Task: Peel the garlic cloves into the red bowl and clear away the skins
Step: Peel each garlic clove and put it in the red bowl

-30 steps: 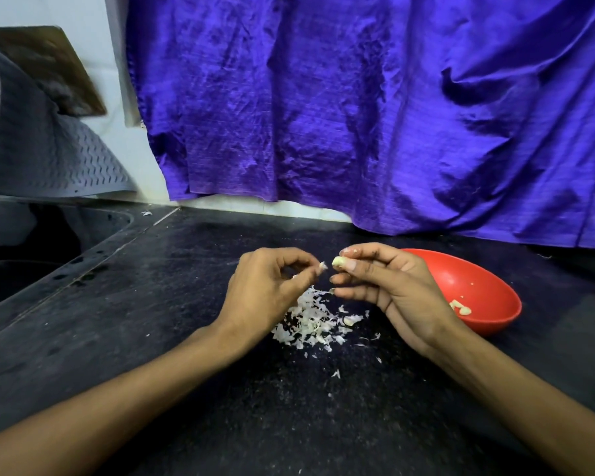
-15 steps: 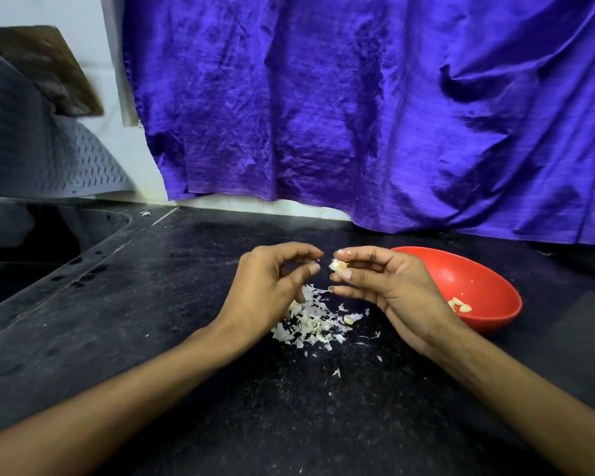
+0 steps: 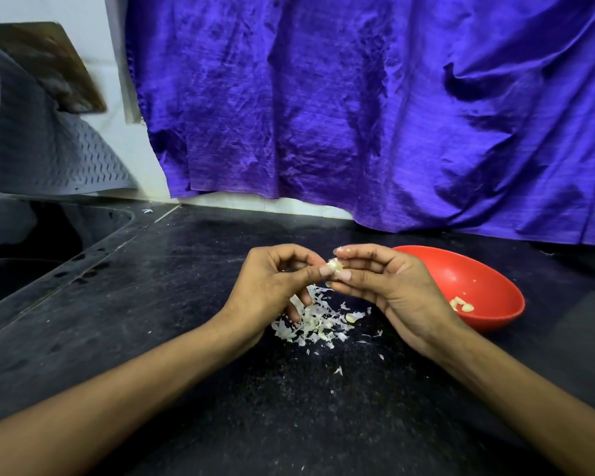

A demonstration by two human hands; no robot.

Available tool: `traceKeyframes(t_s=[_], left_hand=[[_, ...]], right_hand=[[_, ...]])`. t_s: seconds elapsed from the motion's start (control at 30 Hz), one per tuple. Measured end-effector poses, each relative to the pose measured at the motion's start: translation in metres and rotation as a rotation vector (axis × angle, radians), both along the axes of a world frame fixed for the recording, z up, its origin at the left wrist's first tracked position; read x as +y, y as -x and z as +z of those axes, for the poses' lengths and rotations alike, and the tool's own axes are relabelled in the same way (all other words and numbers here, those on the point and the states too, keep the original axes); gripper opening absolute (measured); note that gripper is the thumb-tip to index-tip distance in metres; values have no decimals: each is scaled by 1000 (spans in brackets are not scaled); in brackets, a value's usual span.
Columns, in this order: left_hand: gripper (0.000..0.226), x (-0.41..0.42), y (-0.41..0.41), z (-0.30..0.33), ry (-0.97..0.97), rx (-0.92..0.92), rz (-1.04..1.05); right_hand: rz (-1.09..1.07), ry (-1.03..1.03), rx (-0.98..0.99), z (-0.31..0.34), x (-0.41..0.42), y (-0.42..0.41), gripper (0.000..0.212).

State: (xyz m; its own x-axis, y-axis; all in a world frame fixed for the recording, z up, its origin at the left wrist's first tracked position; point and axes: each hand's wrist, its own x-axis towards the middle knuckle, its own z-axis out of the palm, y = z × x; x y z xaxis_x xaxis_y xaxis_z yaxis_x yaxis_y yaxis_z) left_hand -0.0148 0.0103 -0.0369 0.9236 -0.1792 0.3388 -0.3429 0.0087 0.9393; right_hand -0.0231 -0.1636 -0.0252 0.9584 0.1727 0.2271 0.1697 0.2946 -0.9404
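My two hands meet above the dark counter. My right hand pinches a small pale garlic clove between thumb and fingers. The thumb and fingertip of my left hand pinch the same clove from the left. Below them lies a pile of white garlic skins, with one small clove at its right edge. The red bowl stands just right of my right hand, and a few peeled cloves lie in its bottom.
A dark sink is sunk into the counter at the left, a grey ribbed mat hanging above it. A purple cloth drapes down the back wall to the counter. Stray skin flakes lie nearer me.
My left hand has moved right and closed its thumb and fingertip onto the clove in my right hand. A second ago the hands were a little apart.
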Motion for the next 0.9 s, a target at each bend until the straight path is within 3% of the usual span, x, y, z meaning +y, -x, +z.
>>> traceKeyframes(t_s=[0.43,0.9], left_hand=[[9,1,0,2,6,-62,20],[12,-6,0,-8,-165,-125,75]], right_hand=[[-1,-8,-13,2,0,1,39],[-53,81,-114,-5,5,3,37]])
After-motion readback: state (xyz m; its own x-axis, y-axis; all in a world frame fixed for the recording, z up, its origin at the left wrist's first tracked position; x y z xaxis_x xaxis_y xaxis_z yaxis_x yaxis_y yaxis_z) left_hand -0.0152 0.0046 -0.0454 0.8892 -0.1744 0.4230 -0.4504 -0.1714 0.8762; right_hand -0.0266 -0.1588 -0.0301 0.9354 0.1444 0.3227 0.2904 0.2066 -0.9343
